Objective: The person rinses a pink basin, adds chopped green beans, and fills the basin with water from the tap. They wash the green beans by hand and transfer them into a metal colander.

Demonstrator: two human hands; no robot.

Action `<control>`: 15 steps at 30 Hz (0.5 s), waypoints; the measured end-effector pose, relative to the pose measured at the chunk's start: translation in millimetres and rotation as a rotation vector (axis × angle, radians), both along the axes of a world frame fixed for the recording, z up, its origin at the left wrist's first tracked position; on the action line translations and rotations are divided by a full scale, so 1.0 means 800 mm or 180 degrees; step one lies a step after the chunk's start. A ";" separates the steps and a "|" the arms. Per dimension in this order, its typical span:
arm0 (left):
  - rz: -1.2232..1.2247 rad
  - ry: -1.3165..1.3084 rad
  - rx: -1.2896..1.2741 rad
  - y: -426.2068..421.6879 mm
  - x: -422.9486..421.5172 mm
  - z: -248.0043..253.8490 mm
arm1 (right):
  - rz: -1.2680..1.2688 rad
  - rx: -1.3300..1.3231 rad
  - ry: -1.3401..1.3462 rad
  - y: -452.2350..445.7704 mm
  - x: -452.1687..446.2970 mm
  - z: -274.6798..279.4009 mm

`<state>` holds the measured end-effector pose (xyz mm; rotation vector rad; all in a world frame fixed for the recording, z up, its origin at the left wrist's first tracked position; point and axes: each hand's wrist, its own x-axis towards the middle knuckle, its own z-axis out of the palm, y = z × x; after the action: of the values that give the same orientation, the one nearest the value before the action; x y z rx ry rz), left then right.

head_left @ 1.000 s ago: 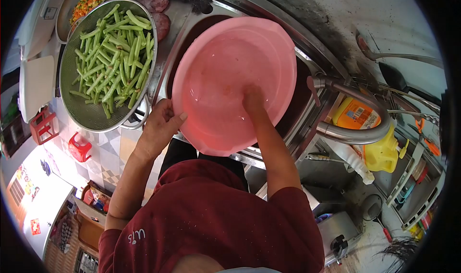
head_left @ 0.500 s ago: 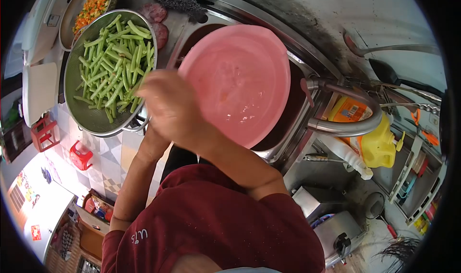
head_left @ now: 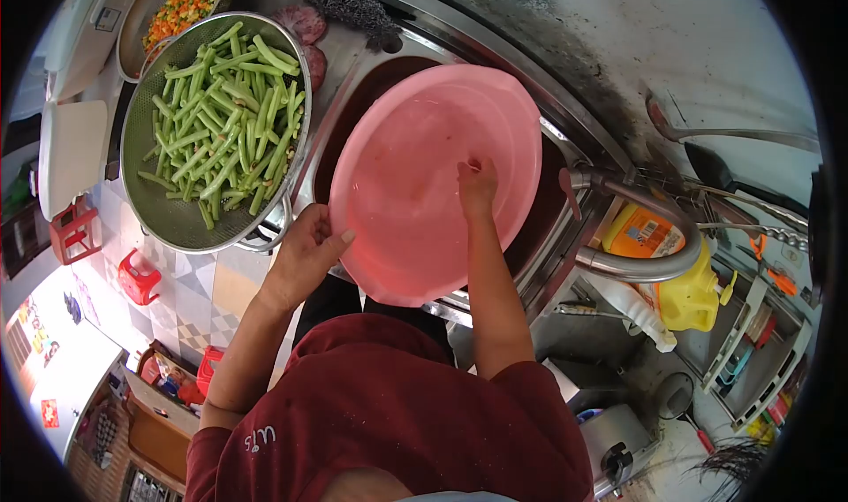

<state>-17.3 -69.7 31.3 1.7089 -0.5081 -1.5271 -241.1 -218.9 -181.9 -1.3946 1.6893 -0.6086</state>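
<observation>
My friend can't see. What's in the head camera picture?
Someone's right hand reaches into a pink basin of water over a sink; the left hand rests against the basin's rim. A colander of green beans sits nearby.

You are facing the basin (head_left: 519, 140), which is sitting over the sink (head_left: 549, 184). Left of the basin, your colander (head_left: 152, 206) is holding beans (head_left: 221, 117); right of it, a faucet (head_left: 618, 262) is standing.
</observation>
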 end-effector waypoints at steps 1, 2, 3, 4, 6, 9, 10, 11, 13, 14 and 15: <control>0.0009 0.0002 0.0014 0.000 0.000 0.001 | 0.0106 0.0130 0.0152 -0.004 -0.002 -0.015; 0.0001 -0.0008 -0.0021 -0.001 0.000 0.001 | 0.0209 0.0260 0.0303 -0.009 0.002 -0.020; -0.0007 -0.0022 -0.0057 -0.001 0.000 0.000 | 0.0215 0.0270 0.0300 -0.013 0.006 -0.024; 0.0000 -0.0026 -0.0043 -0.001 0.000 -0.001 | 0.0185 0.0093 0.0460 -0.017 0.012 -0.030; -0.0100 -0.0073 0.0059 0.000 0.002 -0.002 | 0.0172 -0.0072 0.0602 -0.024 0.025 -0.038; 0.0016 0.0031 0.0018 -0.003 0.000 0.003 | -0.0185 0.0290 0.0339 -0.033 0.041 -0.059; 0.0023 0.0031 0.0028 -0.003 0.001 0.003 | -0.0176 0.0140 0.0403 -0.034 0.042 -0.072; -0.0057 -0.0011 0.0075 -0.003 0.002 0.002 | -0.0165 -0.0012 0.0468 -0.036 0.043 -0.081; -0.0129 -0.0056 0.0127 -0.002 0.003 0.001 | -0.0125 -0.0253 0.0421 -0.039 0.044 -0.099; -0.0069 -0.0011 0.0058 -0.002 0.001 -0.001 | -0.0093 -0.0498 0.0370 -0.039 0.047 -0.097; -0.0009 0.0033 -0.0010 -0.001 0.001 -0.002 | -0.0084 -0.0489 0.0366 -0.039 0.048 -0.095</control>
<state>-16.7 -70.8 30.0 1.6977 -0.5077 -1.5356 -203.0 -250.4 -258.0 -1.5433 1.7851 -0.6970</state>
